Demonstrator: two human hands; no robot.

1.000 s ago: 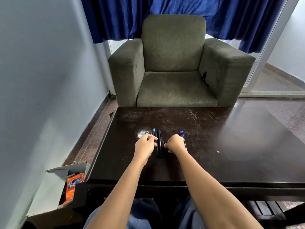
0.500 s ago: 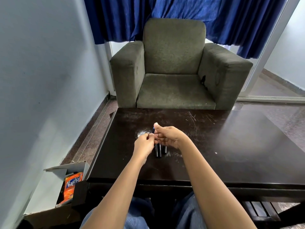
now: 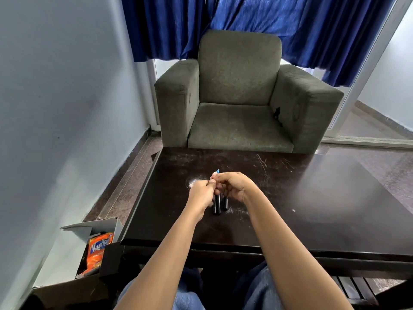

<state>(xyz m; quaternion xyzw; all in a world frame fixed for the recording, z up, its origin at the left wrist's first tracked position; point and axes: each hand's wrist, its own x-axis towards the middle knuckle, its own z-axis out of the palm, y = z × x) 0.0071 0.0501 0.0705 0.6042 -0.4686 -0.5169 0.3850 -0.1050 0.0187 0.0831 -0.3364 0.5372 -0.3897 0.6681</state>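
Observation:
Several dark pens (image 3: 218, 203) are bunched together over the middle of the dark wooden table (image 3: 312, 198). My left hand (image 3: 201, 193) grips the bunch from the left. My right hand (image 3: 232, 186) curls round it from the right, thumb and fingers closed on the upper part. A light blue pen tip (image 3: 218, 170) sticks out above both hands. The lower ends of the pens show below the hands; whether they touch the table I cannot tell.
A grey-green armchair (image 3: 239, 101) stands just beyond the table's far edge, under blue curtains (image 3: 257, 21). An open cardboard box (image 3: 98, 245) with an orange snack packet (image 3: 99, 247) sits on the floor at the table's left front corner. A wall runs along the left.
My right hand left the table beside the blue pen and came over to the bunch, closing round it with the left hand. The pens are now gathered and raised between both hands.

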